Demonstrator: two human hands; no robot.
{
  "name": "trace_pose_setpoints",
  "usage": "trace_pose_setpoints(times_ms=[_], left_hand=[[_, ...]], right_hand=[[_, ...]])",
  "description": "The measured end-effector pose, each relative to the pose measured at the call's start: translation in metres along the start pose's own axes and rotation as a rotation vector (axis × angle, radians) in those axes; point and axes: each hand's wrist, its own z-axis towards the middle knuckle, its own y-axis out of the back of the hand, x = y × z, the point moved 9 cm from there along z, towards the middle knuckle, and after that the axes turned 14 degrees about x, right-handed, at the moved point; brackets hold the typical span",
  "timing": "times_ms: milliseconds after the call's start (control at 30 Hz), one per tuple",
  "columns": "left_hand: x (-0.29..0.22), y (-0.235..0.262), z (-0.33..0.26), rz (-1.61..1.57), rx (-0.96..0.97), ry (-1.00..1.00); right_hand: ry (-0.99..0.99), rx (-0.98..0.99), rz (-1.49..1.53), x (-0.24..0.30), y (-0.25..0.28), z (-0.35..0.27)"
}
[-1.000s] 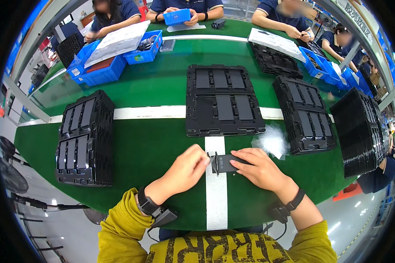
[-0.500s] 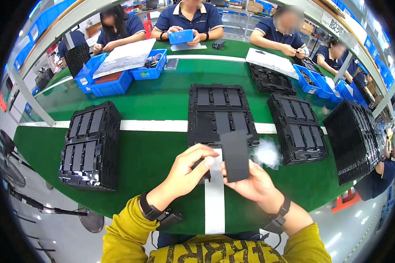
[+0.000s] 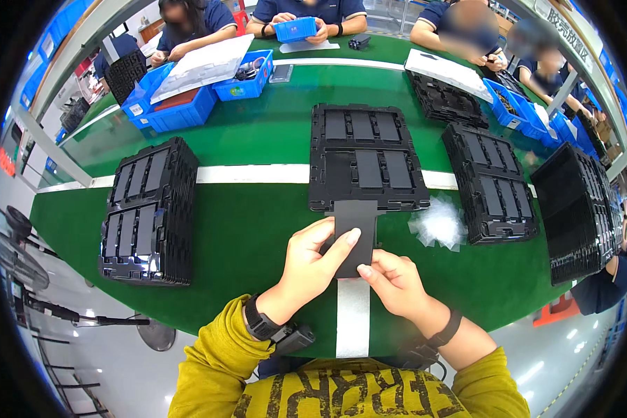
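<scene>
A flat black panel (image 3: 355, 233) stands on end above the green tabletop (image 3: 251, 237), over its white stripe (image 3: 353, 320). The left hand (image 3: 313, 261) is closed around the panel's left edge, thumb laid across the face; the right hand (image 3: 393, 282) pinches its lower right corner. Just beyond sits a black tray (image 3: 366, 157) with dark panels in most slots, though the near-left slot looks bare. A scrap of clear film (image 3: 437, 223) lies right of the hands. More tray stacks stand left (image 3: 146, 209) and right (image 3: 491, 184). Judging by this, the panel is in hand and not yet seated in the tray.
</scene>
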Motion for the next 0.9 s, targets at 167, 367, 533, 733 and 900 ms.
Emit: trace_pose_setpoints(times_ms=[167,367,533,733,900], left_hand=[[0.007,-0.002,-0.003,-0.037,0.037,0.049],[0.009,-0.015,-0.002,-0.289,0.073,0.044],[0.028,-0.026,-0.003,-0.409,0.195,0.2],[0.029,-0.033,-0.004,-0.237,0.26,0.236],[0.03,-0.035,-0.003,-0.264,0.284,0.262]], right_hand=[[0.029,-0.005,0.044,0.008,-0.003,0.003],[0.043,-0.04,-0.209,0.011,0.016,-0.002],[0.092,-0.26,-0.058,0.02,0.057,-0.007],[0.227,-0.19,-0.334,0.047,0.047,-0.008],[0.255,-0.13,-0.324,0.049,0.043,-0.009]])
